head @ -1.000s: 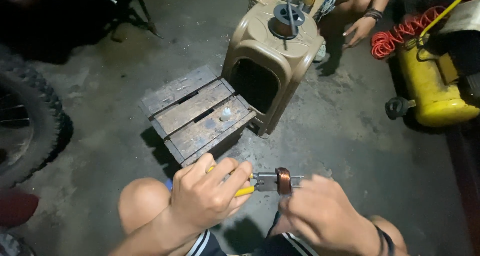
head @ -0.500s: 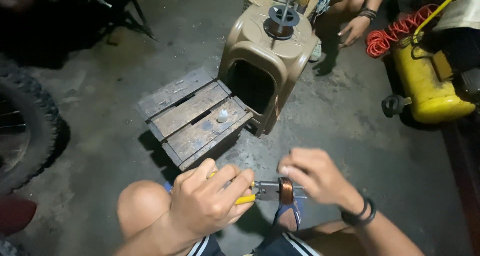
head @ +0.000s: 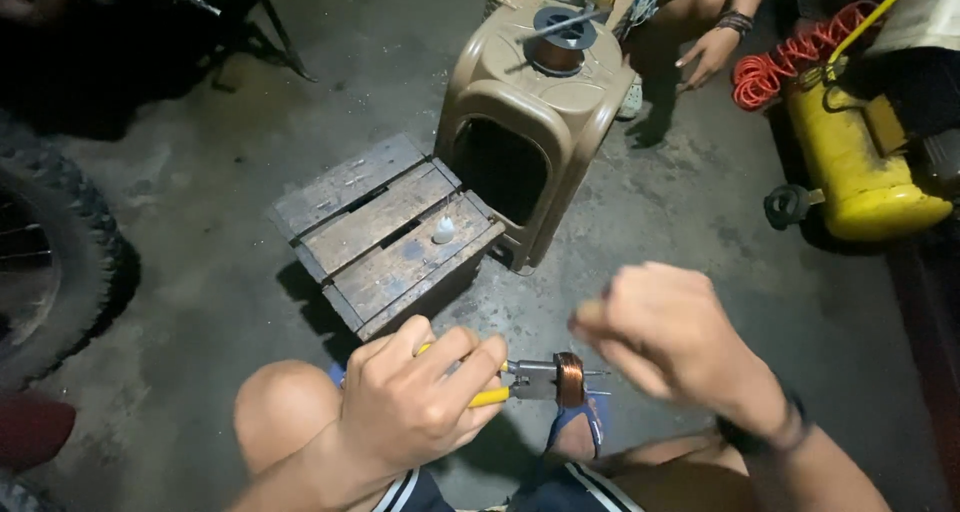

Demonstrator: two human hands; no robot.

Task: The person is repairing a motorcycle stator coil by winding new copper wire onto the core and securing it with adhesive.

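My right hand (head: 665, 337) has lifted off the copper coil (head: 569, 379), fingers curled on nothing I can see, while my left hand (head: 420, 402) still clamps the yellow-handled pliers (head: 520, 384) that grip it.

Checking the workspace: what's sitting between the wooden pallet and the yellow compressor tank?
In the head view, the tan plastic stool tipped against the wooden pallet, then bare concrete floor up to the yellow compressor tank.

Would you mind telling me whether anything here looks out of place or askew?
The tan plastic stool lies tipped against the wooden crate, serving as a stand for a copper wire spool. Nothing looks spilled or broken.
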